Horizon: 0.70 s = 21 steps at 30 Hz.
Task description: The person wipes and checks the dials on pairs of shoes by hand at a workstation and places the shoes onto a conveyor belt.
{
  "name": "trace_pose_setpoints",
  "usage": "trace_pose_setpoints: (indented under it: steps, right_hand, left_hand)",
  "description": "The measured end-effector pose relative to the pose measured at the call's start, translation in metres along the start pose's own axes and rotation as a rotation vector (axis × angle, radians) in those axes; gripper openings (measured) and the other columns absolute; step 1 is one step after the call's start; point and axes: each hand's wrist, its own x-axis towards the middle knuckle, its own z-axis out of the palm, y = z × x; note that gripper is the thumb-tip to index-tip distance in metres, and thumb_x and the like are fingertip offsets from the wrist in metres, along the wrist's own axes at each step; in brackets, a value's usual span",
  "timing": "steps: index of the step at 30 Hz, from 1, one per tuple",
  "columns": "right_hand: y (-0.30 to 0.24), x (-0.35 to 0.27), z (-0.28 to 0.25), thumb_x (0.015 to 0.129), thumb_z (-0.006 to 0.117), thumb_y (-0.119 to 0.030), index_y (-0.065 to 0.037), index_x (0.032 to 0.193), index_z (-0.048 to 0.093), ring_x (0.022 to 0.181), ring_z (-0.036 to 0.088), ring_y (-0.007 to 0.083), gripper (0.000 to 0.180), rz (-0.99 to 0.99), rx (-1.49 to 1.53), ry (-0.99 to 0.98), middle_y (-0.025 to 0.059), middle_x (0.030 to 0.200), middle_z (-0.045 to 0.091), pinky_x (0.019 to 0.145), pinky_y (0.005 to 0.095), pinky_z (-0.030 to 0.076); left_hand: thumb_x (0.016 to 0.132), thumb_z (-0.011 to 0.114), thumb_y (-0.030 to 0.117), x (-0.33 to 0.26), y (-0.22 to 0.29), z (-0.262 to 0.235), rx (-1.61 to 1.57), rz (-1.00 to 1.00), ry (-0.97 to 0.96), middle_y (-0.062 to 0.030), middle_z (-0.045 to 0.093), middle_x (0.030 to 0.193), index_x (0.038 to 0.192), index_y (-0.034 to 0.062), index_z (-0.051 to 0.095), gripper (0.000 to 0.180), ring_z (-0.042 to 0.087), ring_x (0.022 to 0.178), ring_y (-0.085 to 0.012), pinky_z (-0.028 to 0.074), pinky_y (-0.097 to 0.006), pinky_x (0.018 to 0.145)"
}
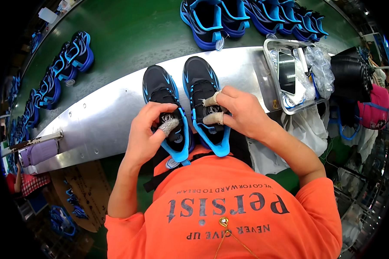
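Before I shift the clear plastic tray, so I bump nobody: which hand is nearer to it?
Right. The right hand, at the right shoe, is left of the clear plastic tray; the left hand, at the left shoe, is farther left.

Metal bench [103,112] — shoe pair [199,71], clear tray [306,105] | green surface [134,26] — more shoes [87,58]

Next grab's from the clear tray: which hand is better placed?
Probably the right hand: it's at the right-hand shoe, nearer the clear tray. The left hand, at the left-hand shoe, lies farther off.
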Motion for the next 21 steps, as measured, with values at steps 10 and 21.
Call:
trace_pose_setpoints:
  steps: [10,21]
  right_hand:
    - [0.007,0.004,0.0,0.078,0.079,-0.023,-0.014,0.112,0.069,0.09,0.057,0.0303,0.036,-0.039,0.109,-0.002,0.0116,0.094,0.054,0.078,0.0377,0.048]
    - [0.015,0.004,0.006,0.076,0.08,-0.03,-0.008,0.099,0.067,0.081,0.062,0.0318,0.034,-0.184,0.161,0.087,0.0107,0.084,0.058,0.068,0.0408,0.049]
  left_hand:
    - [0.075,0.07,0.0,-0.003,0.004,0.003,0.044,-0.025,0.03,-0.0041,0.057,0.093,0.112,0.0057,0.067,0.037,0.048,0.076,-0.0158,0.042,-0.026,0.07]
    - [0.073,0.065,-0.003,-0.008,0.006,0.007,0.108,0.035,0.115,-0.0059,0.06,0.097,0.111,0.0039,0.065,0.039,0.05,0.076,-0.0166,0.044,-0.027,0.073]
